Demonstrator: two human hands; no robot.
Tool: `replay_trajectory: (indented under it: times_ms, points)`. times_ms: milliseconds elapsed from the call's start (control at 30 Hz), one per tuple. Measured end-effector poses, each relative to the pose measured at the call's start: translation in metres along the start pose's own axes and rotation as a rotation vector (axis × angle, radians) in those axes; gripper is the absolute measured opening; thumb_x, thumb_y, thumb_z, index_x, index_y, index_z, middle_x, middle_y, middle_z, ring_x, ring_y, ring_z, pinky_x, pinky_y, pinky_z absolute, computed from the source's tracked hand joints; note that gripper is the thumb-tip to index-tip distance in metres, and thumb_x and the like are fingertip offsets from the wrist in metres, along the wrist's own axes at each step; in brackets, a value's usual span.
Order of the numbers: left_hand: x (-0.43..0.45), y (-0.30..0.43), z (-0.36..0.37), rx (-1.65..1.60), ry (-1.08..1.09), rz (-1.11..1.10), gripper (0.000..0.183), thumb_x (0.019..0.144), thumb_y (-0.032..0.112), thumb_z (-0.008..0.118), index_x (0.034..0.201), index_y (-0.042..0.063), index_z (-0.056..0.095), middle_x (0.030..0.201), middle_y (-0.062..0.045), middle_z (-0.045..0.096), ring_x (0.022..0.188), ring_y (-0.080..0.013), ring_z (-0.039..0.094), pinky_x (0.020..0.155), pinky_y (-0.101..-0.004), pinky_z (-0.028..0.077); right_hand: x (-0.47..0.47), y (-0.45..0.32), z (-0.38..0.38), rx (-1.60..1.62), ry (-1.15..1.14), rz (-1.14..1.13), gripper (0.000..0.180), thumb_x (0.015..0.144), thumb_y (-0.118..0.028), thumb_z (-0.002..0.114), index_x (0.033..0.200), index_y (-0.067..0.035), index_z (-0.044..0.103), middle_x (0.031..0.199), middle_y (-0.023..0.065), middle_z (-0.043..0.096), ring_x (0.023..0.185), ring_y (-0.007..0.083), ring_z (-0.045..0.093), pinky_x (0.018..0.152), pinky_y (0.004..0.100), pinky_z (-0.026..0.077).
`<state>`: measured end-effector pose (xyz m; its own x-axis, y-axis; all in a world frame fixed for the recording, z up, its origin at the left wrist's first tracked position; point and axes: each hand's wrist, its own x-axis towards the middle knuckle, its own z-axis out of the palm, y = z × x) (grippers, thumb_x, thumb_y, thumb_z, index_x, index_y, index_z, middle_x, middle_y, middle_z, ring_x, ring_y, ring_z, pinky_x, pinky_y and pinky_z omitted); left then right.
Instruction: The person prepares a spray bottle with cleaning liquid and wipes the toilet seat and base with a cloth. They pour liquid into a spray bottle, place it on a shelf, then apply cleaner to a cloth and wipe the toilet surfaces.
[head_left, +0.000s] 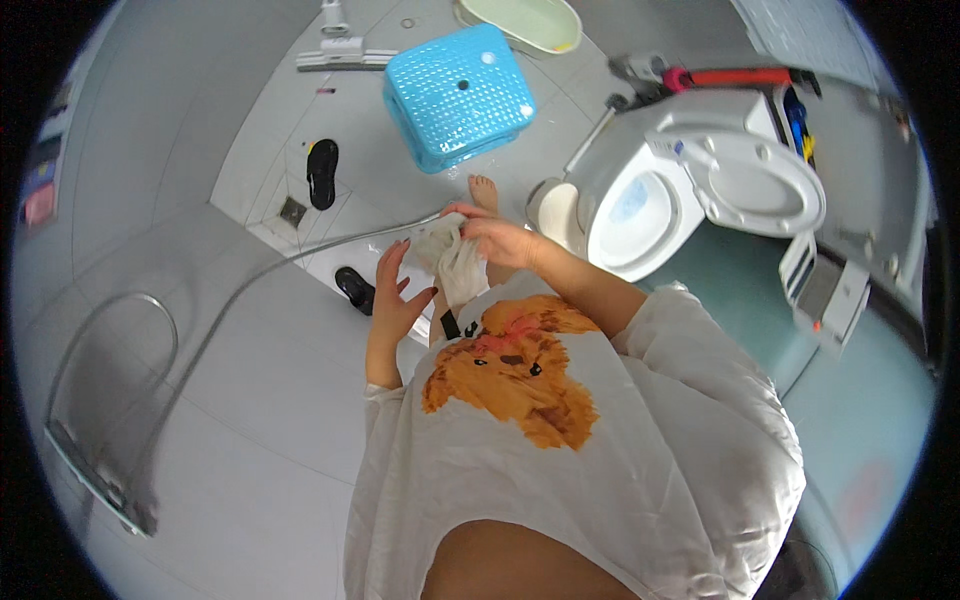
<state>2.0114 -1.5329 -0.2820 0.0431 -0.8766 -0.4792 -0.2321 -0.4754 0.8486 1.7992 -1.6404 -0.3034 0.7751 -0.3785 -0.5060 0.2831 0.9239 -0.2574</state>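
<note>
My right hand (499, 238) grips a crumpled, pale cloth (459, 262) in front of my body, and part of the cloth hangs down from the fingers. To its left, my left hand (396, 289) is raised with fingers spread and holds nothing. A grey shower hose (300, 255) runs over the floor and passes out of sight behind the cloth. One bare foot (484, 193) shows beyond my right hand. The white shirt with a brown dog print covers the lower middle of the view.
A blue plastic stool (461, 97) stands ahead, with a pale green basin (529, 22) beyond it. At the right are a toilet (637, 217) with its seat raised and a waste bin (561, 214). Black slippers (322, 174) and a floor drain (292, 212) lie at the left.
</note>
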Motion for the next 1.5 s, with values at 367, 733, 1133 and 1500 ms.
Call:
replay_trajectory:
  times_ms: [367, 733, 1133, 1500]
  points:
    - [0.020, 0.002, -0.014, -0.501, -0.297, -0.205, 0.052, 0.079, -0.017, 0.042, 0.125, 0.005, 0.052, 0.127, -0.010, 0.056, 0.112, -0.0212, 0.057, 0.089, -0.0273, 0.049, -0.039, 0.104, 0.021, 0.241, 0.166, -0.343, 0.046, 0.098, -0.025, 0.051, 0.141, -0.012, 0.039, 0.136, 0.0056, 0.050, 0.122, 0.0218, 0.050, 0.100, 0.0419, 0.042]
    - [0.015, 0.006, 0.091, 0.207, -0.797, 0.481, 0.065, 0.080, 0.000, 0.058, 0.142, 0.005, 0.042, 0.141, -0.017, 0.047, 0.128, -0.0264, 0.048, 0.102, -0.0351, 0.042, -0.086, 0.116, -0.015, 0.485, 0.641, -0.548, 0.038, 0.089, -0.021, 0.065, 0.122, -0.014, 0.048, 0.109, 0.0048, 0.059, 0.104, 0.0220, 0.059, 0.085, 0.0455, 0.053]
    - [0.197, 0.048, 0.203, 1.000, -0.539, 0.615, 0.056, 0.072, 0.024, 0.078, 0.124, 0.012, 0.059, 0.136, -0.014, 0.047, 0.131, -0.0374, 0.039, 0.105, -0.0515, 0.037, -0.148, 0.070, -0.117, 0.448, 0.826, -0.372, 0.058, 0.083, -0.003, 0.062, 0.132, -0.020, 0.035, 0.113, 0.0068, 0.055, 0.098, 0.0234, 0.061, 0.070, 0.0388, 0.056]
    - [0.374, 0.048, 0.305, 1.765, -0.634, 0.412, 0.070, 0.066, 0.039, 0.082, 0.131, 0.031, 0.056, 0.148, -0.004, 0.039, 0.142, -0.0354, 0.023, 0.107, -0.0743, 0.011, -0.185, 0.001, -0.243, 0.360, 0.931, -0.224, 0.056, 0.083, -0.006, 0.064, 0.131, -0.019, 0.040, 0.116, 0.0045, 0.059, 0.101, 0.0230, 0.065, 0.075, 0.0389, 0.056]
